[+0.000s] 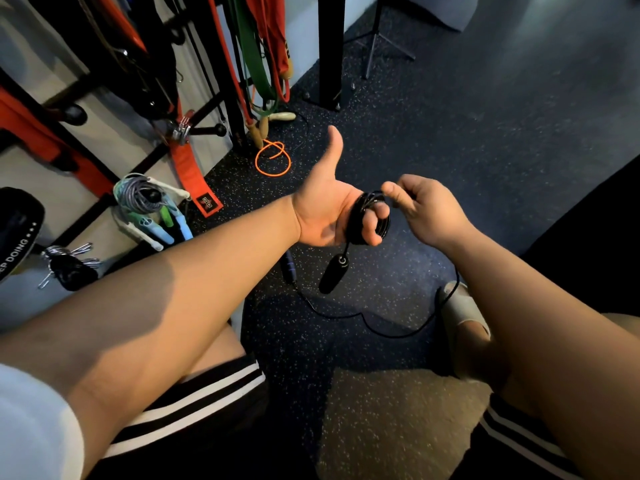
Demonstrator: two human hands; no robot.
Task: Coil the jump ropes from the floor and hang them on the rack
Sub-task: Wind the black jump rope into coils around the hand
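A black jump rope (367,216) is wound in several loops around the fingers of my left hand (325,206), palm up, thumb raised. One black handle (333,273) dangles below that hand. My right hand (420,209) pinches the rope's cord beside the coil. The loose cord (349,315) trails over the floor to a dark blue handle (289,268) lying under my left wrist. An orange rope (273,159) with wooden handles lies partly on the floor by the rack (207,109). Coiled ropes (145,199) with pale handles hang at the left.
The black rack holds red straps and green and red bands (263,64). A black post (329,50) stands on the speckled floor, with a thin stand (375,39) behind it. A bunch of clips (67,261) hangs at the left. My foot in a grey slipper (462,308) rests near the cord.
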